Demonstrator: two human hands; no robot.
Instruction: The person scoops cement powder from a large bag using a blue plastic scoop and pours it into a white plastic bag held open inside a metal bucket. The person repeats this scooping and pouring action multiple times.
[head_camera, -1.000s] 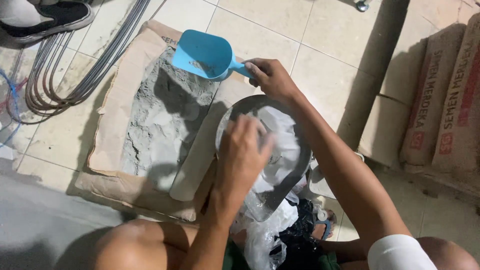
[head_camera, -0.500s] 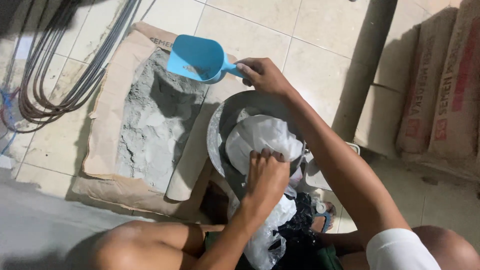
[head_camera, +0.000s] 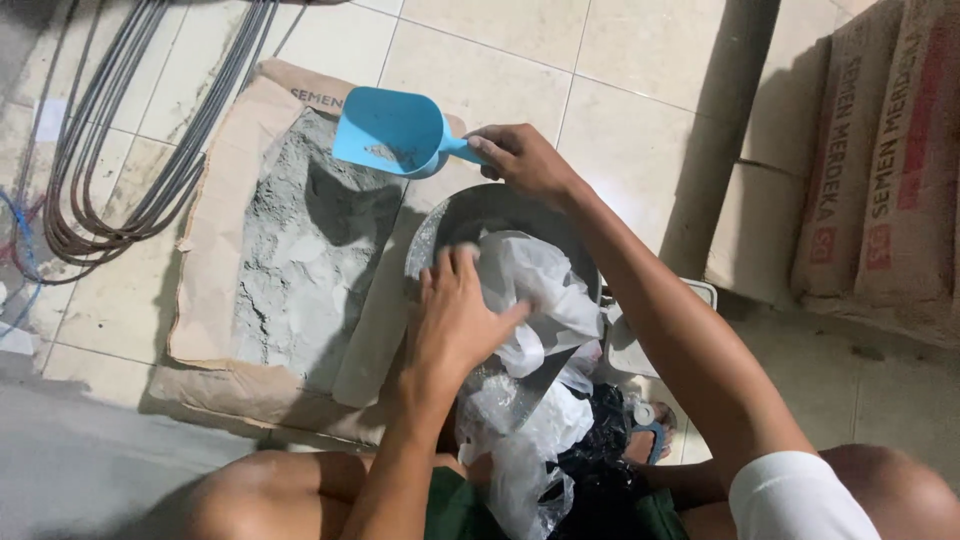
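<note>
Right hand (head_camera: 522, 160) pinches the handle of one blue scoop (head_camera: 392, 131), which carries a little grey powder above the opened cement sack (head_camera: 225, 250). Left hand (head_camera: 455, 320), fingers spread, presses a white plastic bag (head_camera: 545, 290) inside one metal bowl (head_camera: 470, 215). Two full cement sacks (head_camera: 880, 170) stand at the floor's right edge; cables (head_camera: 110, 140) coil at its left.

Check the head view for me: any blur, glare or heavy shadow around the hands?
Head view: sharp overall, no glare. The blue plastic scoop in the right hand throws a dark shadow onto the grey cement powder. The left hand on the white plastic bag is slightly soft. Bottom left corner is dim.
</note>
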